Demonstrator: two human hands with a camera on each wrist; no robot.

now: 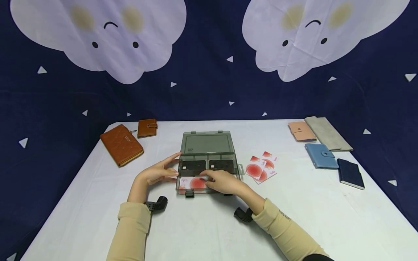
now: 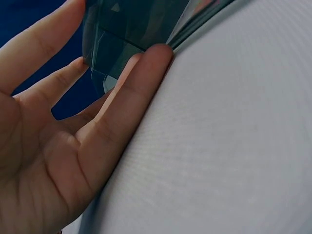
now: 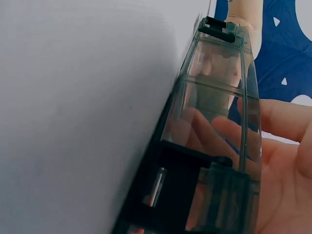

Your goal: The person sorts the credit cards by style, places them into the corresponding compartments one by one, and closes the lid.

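Note:
A translucent grey-green plastic box [image 1: 208, 142] lies in the middle of the table, its lid folded back. Black cards [image 1: 193, 167] fill both rear compartments. A red-and-white card [image 1: 191, 183] lies in the front left compartment. My left hand [image 1: 160, 171] rests along the box's left side, fingers extended; in the left wrist view, fingertips [image 2: 158, 53] touch the box's wall. My right hand [image 1: 223, 181] reaches over the front compartments, with its fingers at the card's right end; I cannot tell whether they pinch it. Through the clear wall, its fingers [image 3: 204, 136] show inside the box.
Loose red-and-white cards [image 1: 261, 167] overlap just right of the box. A large brown wallet [image 1: 122, 145] and small brown one [image 1: 147, 128] lie back left. Pink [image 1: 302, 131], grey [image 1: 328, 133], blue [image 1: 321, 156] and navy [image 1: 351, 174] wallets lie on the right.

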